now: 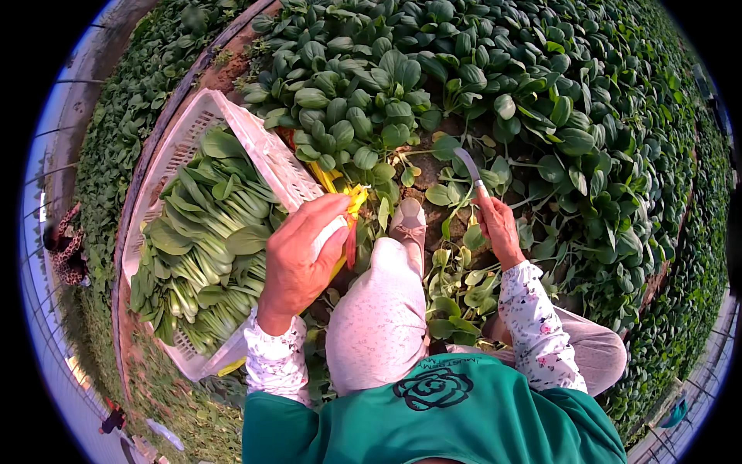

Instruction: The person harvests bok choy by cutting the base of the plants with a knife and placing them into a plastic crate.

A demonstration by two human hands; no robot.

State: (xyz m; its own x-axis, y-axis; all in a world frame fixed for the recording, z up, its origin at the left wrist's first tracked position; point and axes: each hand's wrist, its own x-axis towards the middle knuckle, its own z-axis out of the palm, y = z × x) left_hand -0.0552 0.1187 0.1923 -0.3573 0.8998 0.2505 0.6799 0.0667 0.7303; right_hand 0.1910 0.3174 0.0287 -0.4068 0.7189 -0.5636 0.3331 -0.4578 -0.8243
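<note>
My right hand (499, 229) grips the handle of a small curved harvesting knife (468, 165). Its blade points away from me, over cut stems and loose leaves on the soil. At the near corner of a white plastic crate (269, 156), my left hand (301, 255) has thumb and fingers around the rim. Bunches of bok choy (203, 232) fill much of the crate, pale stalks towards me. Yellow plastic strapping (356, 200) and a red strip hang beside my left fingertips. Leafy green plants (359, 110) stand rooted just ahead of both hands.
My shoe (409, 223) and bent knee (379, 313) lie between the hands. Dense rows of greens (608, 116) stretch ahead and right. A dark hose or pipe (168, 110) runs along the bed's left edge. Another person (65, 249) is at the far left.
</note>
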